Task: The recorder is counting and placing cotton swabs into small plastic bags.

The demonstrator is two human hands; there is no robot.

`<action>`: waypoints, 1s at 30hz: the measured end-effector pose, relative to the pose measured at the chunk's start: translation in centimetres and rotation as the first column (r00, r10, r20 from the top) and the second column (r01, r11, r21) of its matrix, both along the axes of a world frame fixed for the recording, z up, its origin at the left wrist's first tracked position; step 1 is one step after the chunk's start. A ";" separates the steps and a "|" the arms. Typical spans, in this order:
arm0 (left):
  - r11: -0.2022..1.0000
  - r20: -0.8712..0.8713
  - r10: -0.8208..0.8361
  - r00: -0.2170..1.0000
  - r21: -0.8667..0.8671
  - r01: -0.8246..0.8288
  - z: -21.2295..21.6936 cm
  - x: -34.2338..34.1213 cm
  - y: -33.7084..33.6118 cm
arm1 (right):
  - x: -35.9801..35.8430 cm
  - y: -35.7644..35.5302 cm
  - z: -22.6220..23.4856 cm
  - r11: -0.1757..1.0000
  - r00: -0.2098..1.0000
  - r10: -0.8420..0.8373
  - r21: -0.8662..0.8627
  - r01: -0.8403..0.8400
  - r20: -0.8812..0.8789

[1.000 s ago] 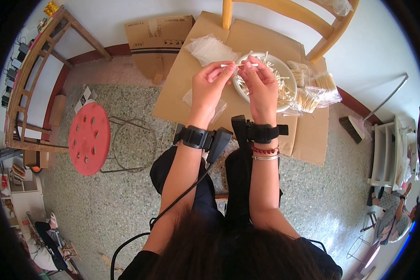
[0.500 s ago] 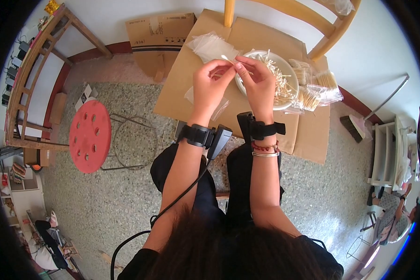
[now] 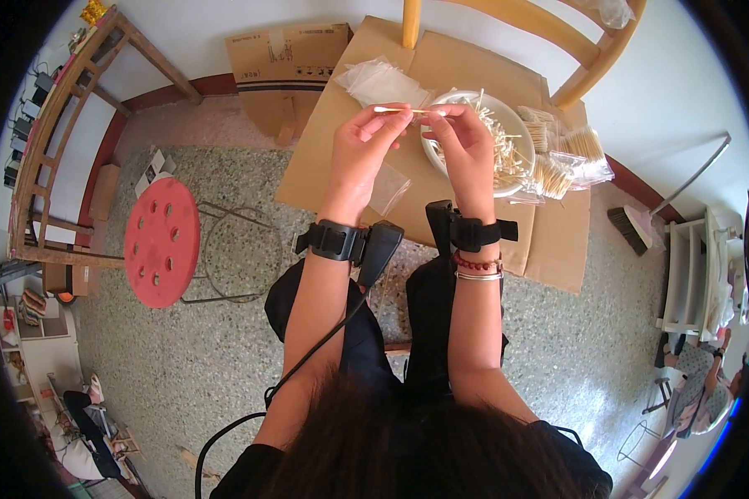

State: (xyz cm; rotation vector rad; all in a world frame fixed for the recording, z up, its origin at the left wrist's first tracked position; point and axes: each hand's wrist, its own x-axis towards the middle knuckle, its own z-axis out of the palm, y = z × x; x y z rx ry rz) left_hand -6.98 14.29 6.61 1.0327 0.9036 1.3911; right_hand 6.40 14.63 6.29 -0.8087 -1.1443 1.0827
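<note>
A cotton swab [image 3: 391, 110] lies level between my two hands above the cardboard. My left hand [image 3: 359, 154] pinches it near its middle, with one white tip sticking out to the left. My right hand [image 3: 468, 154] is closed at the swab's other end, fingertips around the right tip. Just beyond and right of my right hand stands a white bowl [image 3: 528, 170], heaped with loose cotton swabs [image 3: 503, 148]. A stack of clear plastic bags [image 3: 379, 81] lies beyond my left hand. Another clear bag [image 3: 389, 190] rests beside my left wrist.
Clear bags filled with cotton swabs [image 3: 582, 143] sit right of the bowl on the cardboard sheet [image 3: 549, 241]. A wooden chair back [image 3: 516, 25] rises behind. At left are a red stool [image 3: 162, 241] and a cardboard box [image 3: 295, 62]. A broom [image 3: 628, 229] stands at right.
My hands have drawn slightly apart, the left one moving left. The swab has turned from slanted to level, and more of it shows between my fingers.
</note>
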 end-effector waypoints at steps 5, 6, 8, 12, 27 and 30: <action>1.000 -0.021 -0.007 1.000 0.007 0.007 0.0 0.1 -0.1 | 0.3 0.1 -0.3 1.000 1.000 0.004 -0.003 -0.004 0.022; 1.000 -0.077 -0.008 0.997 0.007 0.008 -0.1 0.0 0.0 | 0.2 0.1 -0.2 1.000 1.000 -0.016 -0.008 0.016 0.007; 1.000 -0.134 -0.004 0.991 0.006 0.005 -0.8 -0.3 0.3 | 0.1 0.1 -0.3 0.999 0.999 -0.031 -0.014 0.031 -0.008; 1.000 -0.839 0.003 0.545 -0.001 -0.008 -4.3 -0.2 -0.1 | 0.7 0.2 -0.3 0.997 0.996 -0.076 -0.008 0.076 -0.037; 0.982 -0.942 0.189 0.278 0.180 -0.059 -5.7 -2.0 -0.2 | 0.6 0.2 -0.8 0.999 0.999 -0.042 -0.030 0.043 0.030; 0.972 -0.902 0.229 0.366 0.195 -0.128 -4.0 -2.0 -0.3 | 0.2 0.3 -1.2 0.998 0.982 -0.058 -0.010 0.061 0.182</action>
